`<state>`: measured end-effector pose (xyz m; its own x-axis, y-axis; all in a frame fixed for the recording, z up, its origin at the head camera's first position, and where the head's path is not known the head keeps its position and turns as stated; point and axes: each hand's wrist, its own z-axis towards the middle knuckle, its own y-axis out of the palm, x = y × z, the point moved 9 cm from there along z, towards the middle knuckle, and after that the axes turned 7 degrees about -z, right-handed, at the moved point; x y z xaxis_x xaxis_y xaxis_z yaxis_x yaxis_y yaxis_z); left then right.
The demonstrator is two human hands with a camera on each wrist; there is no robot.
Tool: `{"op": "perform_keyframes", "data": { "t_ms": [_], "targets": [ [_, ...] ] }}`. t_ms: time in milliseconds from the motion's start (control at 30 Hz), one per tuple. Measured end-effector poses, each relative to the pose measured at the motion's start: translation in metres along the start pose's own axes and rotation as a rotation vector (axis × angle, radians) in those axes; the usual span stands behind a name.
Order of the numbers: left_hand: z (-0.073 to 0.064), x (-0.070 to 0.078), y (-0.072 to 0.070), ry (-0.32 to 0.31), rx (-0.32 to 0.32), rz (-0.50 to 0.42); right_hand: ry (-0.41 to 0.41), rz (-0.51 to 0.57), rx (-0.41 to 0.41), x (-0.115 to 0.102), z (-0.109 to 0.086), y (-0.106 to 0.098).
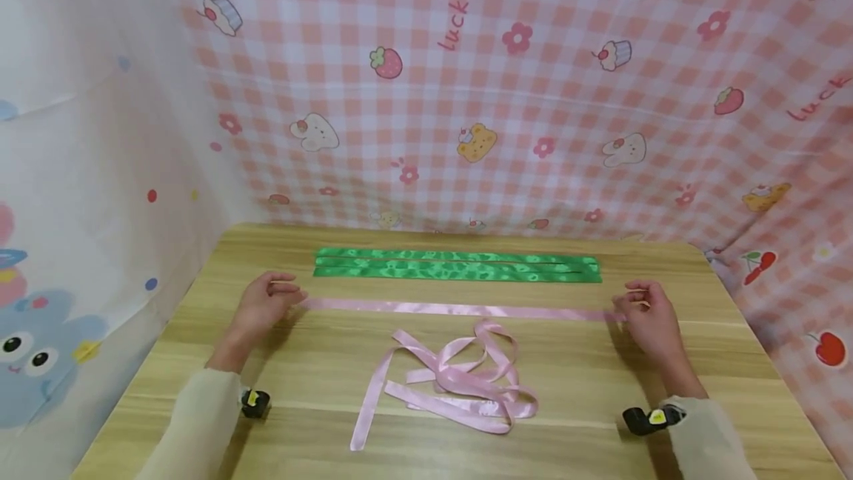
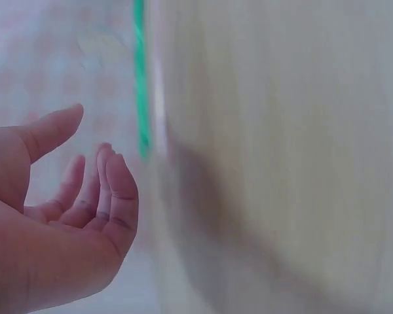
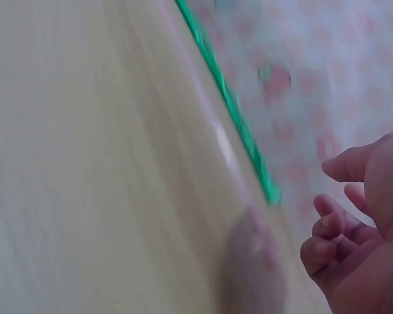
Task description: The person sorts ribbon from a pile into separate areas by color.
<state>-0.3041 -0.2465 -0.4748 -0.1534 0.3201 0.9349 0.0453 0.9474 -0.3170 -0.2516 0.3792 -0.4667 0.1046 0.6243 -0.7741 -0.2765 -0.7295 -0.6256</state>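
Note:
A strip of pink satin ribbon (image 1: 460, 309) lies straight across the table. By its left end is my left hand (image 1: 266, 302), and in the left wrist view its thumb stands apart from loosely bent fingers (image 2: 122, 190) with nothing between them. My right hand (image 1: 649, 317) hovers at the ribbon's other end, casting a shadow over it. The right wrist view shows that hand's fingers (image 3: 318, 252) relaxed and holding nothing. Behind the strip, green shiny ribbon strips (image 1: 453, 265) lie side by side, parallel to it.
Nearer the front, a loose tangle of pink ribbon (image 1: 466, 384) is heaped on the wooden table (image 1: 320, 428), one tail trailing to the left. A checked pink curtain (image 1: 426, 110) hangs behind the table's back edge. Each wrist wears a small black camera (image 1: 255, 403).

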Motion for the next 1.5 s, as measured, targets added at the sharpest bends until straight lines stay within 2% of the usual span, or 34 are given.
{"op": "perform_keyframes", "data": {
  "t_ms": [133,267,400,500,633,833,967,1100,1267,1400,1500],
  "targets": [
    [-0.011,0.026,0.035,0.087,-0.076,0.001,-0.164,-0.028,-0.079,-0.046,-0.008,0.027],
    [-0.021,0.048,0.079,0.141,-0.191,-0.042,-0.279,-0.006,-0.234,-0.081,-0.02,0.068],
    [-0.027,0.061,0.119,0.166,-0.294,-0.084,-0.364,0.024,-0.393,-0.107,-0.036,0.109],
    [-0.028,0.066,0.146,0.189,-0.352,-0.082,-0.395,0.03,-0.471,-0.12,-0.046,0.131],
    [-0.025,0.065,0.179,0.2,-0.434,-0.054,-0.368,0.034,-0.519,-0.125,-0.053,0.152],
    [-0.026,0.057,0.22,0.141,-0.561,-0.072,-0.298,0.045,-0.543,-0.122,-0.057,0.171],
    [-0.033,0.057,0.235,0.15,-0.62,-0.007,-0.321,0.049,-0.542,-0.126,-0.06,0.175],
    [-0.037,0.06,0.241,0.171,-0.64,0.032,-0.369,0.118,-0.592,-0.136,-0.067,0.177],
    [-0.042,0.054,0.245,0.068,-0.706,-0.05,-0.403,0.285,-0.718,-0.157,-0.08,0.179],
    [-0.048,0.047,0.248,-0.004,-0.756,-0.132,-0.382,0.423,-0.797,-0.17,-0.086,0.177],
    [-0.052,0.048,0.249,-0.01,-0.778,-0.197,-0.368,0.496,-0.832,-0.178,-0.089,0.173]
  ]
}}
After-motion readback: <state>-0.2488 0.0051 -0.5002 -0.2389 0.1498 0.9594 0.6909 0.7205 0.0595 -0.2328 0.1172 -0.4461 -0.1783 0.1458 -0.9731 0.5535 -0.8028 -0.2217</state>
